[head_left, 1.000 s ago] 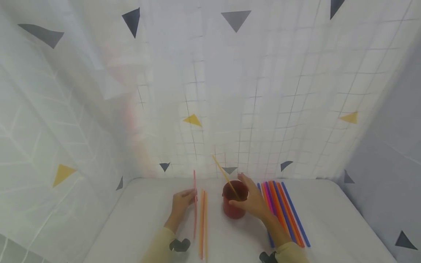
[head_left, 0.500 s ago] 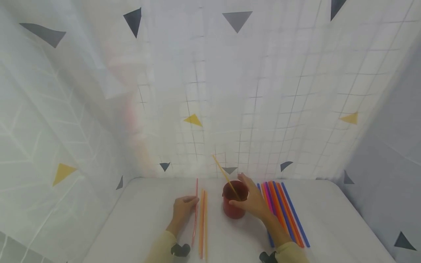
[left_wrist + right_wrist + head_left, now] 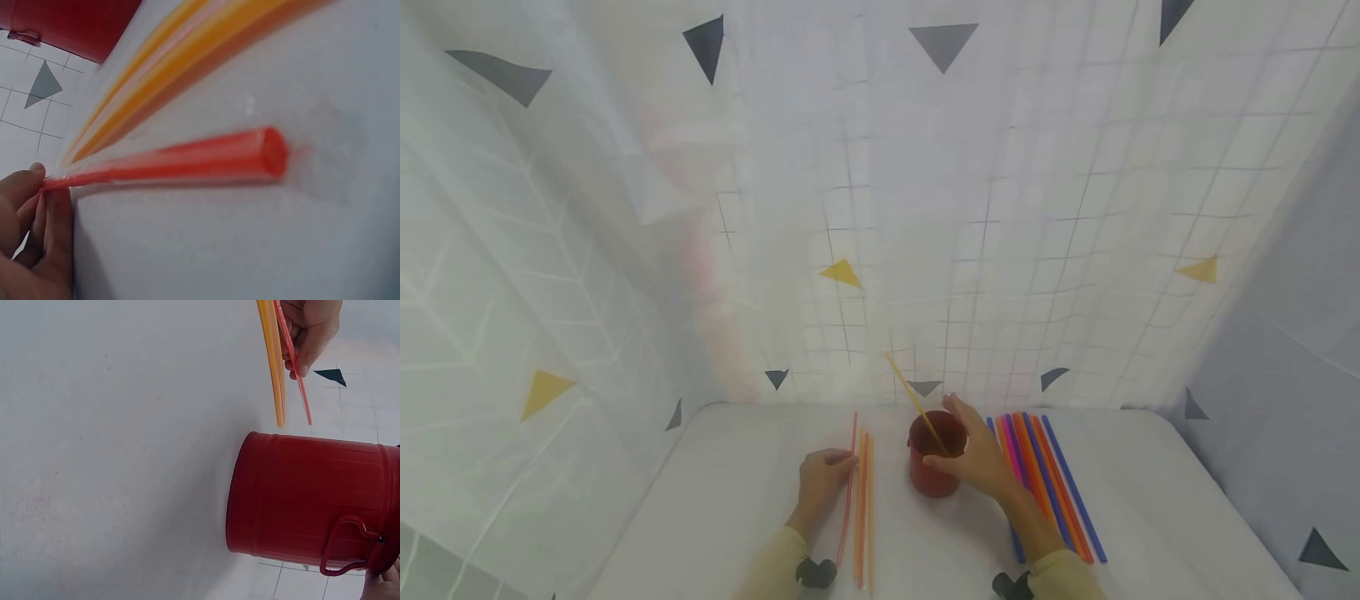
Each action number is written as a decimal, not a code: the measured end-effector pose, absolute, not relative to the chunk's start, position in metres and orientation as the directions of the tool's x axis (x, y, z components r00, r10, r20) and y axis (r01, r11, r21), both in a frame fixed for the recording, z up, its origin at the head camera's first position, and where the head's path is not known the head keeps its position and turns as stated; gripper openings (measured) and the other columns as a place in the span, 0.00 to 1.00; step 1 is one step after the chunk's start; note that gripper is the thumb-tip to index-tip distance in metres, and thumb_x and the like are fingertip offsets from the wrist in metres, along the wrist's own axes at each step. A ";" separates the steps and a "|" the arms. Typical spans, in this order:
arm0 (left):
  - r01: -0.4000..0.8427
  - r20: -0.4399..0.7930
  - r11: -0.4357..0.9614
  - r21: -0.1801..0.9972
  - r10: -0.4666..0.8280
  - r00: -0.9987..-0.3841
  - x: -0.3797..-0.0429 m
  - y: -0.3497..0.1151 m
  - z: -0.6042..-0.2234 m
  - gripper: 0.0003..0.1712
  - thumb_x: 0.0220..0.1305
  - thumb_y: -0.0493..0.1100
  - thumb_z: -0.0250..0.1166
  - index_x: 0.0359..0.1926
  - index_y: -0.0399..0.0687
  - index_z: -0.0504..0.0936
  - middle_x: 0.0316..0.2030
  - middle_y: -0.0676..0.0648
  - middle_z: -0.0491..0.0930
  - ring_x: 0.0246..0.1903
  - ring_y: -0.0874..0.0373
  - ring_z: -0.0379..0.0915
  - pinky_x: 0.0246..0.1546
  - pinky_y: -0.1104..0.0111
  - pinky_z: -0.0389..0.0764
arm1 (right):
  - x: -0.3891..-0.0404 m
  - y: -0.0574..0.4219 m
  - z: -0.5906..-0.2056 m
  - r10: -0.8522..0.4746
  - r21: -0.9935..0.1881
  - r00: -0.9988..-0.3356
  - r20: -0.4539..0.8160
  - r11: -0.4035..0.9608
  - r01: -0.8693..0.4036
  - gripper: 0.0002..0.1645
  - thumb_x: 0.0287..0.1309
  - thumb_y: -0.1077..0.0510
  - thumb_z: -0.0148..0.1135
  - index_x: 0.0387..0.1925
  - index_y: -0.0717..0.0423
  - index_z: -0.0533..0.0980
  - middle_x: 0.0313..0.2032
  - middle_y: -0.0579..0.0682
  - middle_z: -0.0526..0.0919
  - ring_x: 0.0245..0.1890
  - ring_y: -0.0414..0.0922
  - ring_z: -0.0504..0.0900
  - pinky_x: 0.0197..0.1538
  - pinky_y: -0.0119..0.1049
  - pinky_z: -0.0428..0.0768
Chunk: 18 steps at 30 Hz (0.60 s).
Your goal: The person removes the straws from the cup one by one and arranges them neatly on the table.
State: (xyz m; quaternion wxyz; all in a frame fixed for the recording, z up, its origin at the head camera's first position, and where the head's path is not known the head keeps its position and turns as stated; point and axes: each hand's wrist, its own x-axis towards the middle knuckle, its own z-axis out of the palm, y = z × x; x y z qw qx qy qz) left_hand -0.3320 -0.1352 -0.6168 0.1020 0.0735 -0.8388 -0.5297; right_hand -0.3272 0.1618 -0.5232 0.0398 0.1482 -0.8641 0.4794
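Note:
My left hand (image 3: 823, 482) pinches a red drinking straw (image 3: 187, 157) between thumb and fingertips. That straw lies close along the table, just left of a small row of yellow and pink straws (image 3: 863, 508). Around the upper part of a small red metal bucket (image 3: 306, 494) my right hand (image 3: 979, 458) curls, thumb on the near side and fingers on the far side. The bucket stands upright, and one yellow straw (image 3: 906, 387) leans out of it to the left. In the right wrist view only a bit of the right hand shows, at the lower right corner.
Several blue, orange, magenta and purple straws (image 3: 1052, 475) lie side by side to the right of the bucket, partly under the right forearm. A white patterned curtain (image 3: 925, 208) hangs behind the white table (image 3: 700, 500).
My left hand has brought the red straw down toward me and slightly right, closer to the yellow and pink row. The right hand and the bucket stay in place.

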 end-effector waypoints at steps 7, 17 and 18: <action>-0.067 0.066 0.475 0.877 -0.258 -0.964 -0.331 -0.131 -0.614 0.12 0.54 0.52 0.73 0.36 0.52 0.87 0.33 0.54 0.85 0.41 0.55 0.80 0.50 0.54 0.77 | -0.326 0.162 -0.521 -0.214 -0.824 -0.958 0.192 0.495 -0.276 0.65 0.36 0.35 0.79 0.74 0.33 0.53 0.71 0.38 0.59 0.71 0.46 0.57 0.61 0.60 0.69; -0.125 0.010 0.489 0.863 -0.264 -0.964 -0.328 -0.122 -0.599 0.10 0.55 0.48 0.73 0.34 0.49 0.85 0.30 0.53 0.82 0.33 0.59 0.77 0.41 0.60 0.80 | -0.328 0.162 -0.521 -0.212 -0.821 -0.958 0.191 0.501 -0.274 0.65 0.35 0.34 0.79 0.73 0.32 0.53 0.71 0.37 0.59 0.71 0.45 0.57 0.61 0.60 0.69; -0.118 0.015 0.492 0.863 -0.258 -0.966 -0.328 -0.123 -0.599 0.10 0.55 0.48 0.73 0.34 0.49 0.86 0.29 0.53 0.82 0.32 0.59 0.77 0.40 0.61 0.80 | -0.328 0.162 -0.520 -0.212 -0.820 -0.959 0.190 0.502 -0.274 0.65 0.35 0.34 0.79 0.73 0.32 0.54 0.71 0.37 0.59 0.71 0.45 0.57 0.61 0.60 0.69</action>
